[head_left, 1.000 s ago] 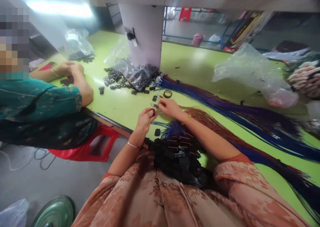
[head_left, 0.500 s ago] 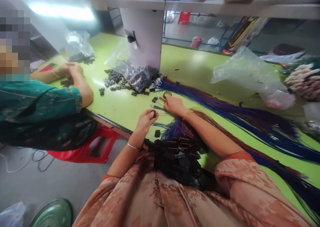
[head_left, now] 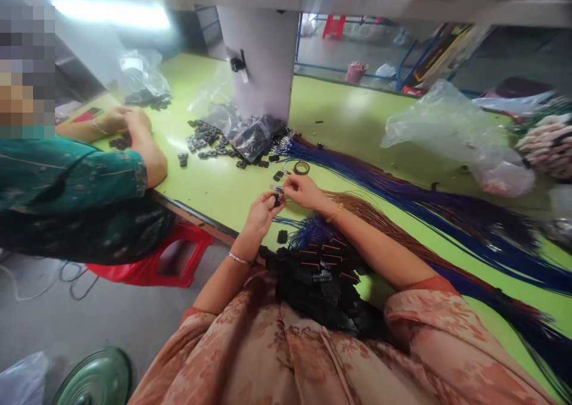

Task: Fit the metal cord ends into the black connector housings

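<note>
Between the fingertips of my left hand is a small black plastic connector housing. My right hand is closed on thin wires, and their metal terminal ends stick out leftward just above the housing. Whether a wire touches the housing I cannot tell. Another black housing lies below my left hand, and one more lies beyond my hands. A roll of black tape rests behind my right hand. Brown wires and blue wires run under my right forearm.
Blue and purple wire bundles stretch across the green table. Dark connector pieces are heaped beside a plastic bag. Black assembled pieces pile up against my body. At left, a co-worker's arm rests on the table.
My right hand has moved slightly down and left, bringing the wire ends close to the housing in my left hand. The tape roll now shows fully.
</note>
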Demonstrator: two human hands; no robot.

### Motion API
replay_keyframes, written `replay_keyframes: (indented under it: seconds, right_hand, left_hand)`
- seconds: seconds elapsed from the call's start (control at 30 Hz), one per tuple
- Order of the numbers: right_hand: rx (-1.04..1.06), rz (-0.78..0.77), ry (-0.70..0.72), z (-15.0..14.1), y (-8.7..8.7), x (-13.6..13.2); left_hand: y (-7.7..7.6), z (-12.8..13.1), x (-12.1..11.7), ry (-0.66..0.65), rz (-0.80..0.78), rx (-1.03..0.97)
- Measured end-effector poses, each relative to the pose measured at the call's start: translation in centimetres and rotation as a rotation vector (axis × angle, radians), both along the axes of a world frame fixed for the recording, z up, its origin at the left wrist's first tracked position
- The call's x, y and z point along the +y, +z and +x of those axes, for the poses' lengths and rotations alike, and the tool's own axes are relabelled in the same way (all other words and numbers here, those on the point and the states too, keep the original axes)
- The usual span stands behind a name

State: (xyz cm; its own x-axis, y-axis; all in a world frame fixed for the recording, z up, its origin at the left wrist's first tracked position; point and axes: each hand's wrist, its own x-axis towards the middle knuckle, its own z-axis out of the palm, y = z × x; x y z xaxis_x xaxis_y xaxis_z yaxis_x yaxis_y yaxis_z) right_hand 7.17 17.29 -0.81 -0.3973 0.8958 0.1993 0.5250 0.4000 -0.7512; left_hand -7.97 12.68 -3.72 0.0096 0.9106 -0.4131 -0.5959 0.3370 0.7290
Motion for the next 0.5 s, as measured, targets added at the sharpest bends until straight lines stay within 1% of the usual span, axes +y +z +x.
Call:
replay_keyframes:
  seconds: [0.17,0.5]
  right_hand:
    - [-0.038,-0.028,0.002,0.4,-0.4,-1.4]
    - [-0.128,0.002,-0.026,0.1,-0.1,-1.9]
  left_hand:
    - [0.0,0.0,0.0,-0.006,0.034,-0.027]
    - [0.0,-0.2,0.0,-0.036,0.031,-0.025]
